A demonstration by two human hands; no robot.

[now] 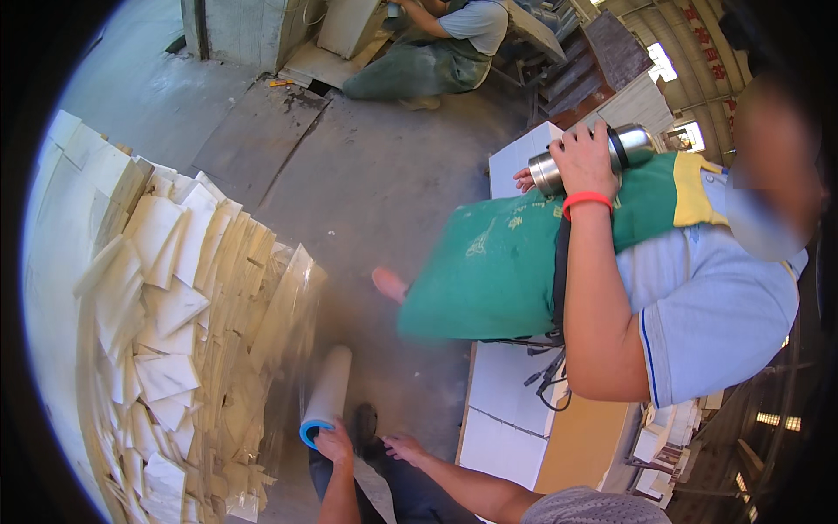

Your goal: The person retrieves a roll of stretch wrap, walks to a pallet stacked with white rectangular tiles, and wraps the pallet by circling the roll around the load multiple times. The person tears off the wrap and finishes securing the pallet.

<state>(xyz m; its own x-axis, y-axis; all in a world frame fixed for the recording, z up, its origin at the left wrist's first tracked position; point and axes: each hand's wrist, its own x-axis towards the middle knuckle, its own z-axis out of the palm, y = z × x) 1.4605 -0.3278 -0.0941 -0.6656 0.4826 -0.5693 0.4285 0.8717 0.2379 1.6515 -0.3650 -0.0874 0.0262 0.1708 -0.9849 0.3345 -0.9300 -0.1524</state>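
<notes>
My left hand (334,441) grips the blue-rimmed end of a roll of clear stretch film (329,384), with its fingers at the core. The roll is tilted, its far end pointing away from me. Beside it, to the left, rises a tall stack of broken white stone pieces (170,301); clear film (288,301) wraps the stack's right side. Whether that film still runs unbroken to the roll is hard to see. My right hand (403,448) is over my legs, to the right of the roll, fingers apart and holding nothing.
At right stands a co-worker in a green apron (497,271), holding a steel thermos (548,172). Behind are white slabs or boxes (506,419) and dark cables (550,380). Another person (436,65) sits low at the far side, near a metal floor plate (262,131).
</notes>
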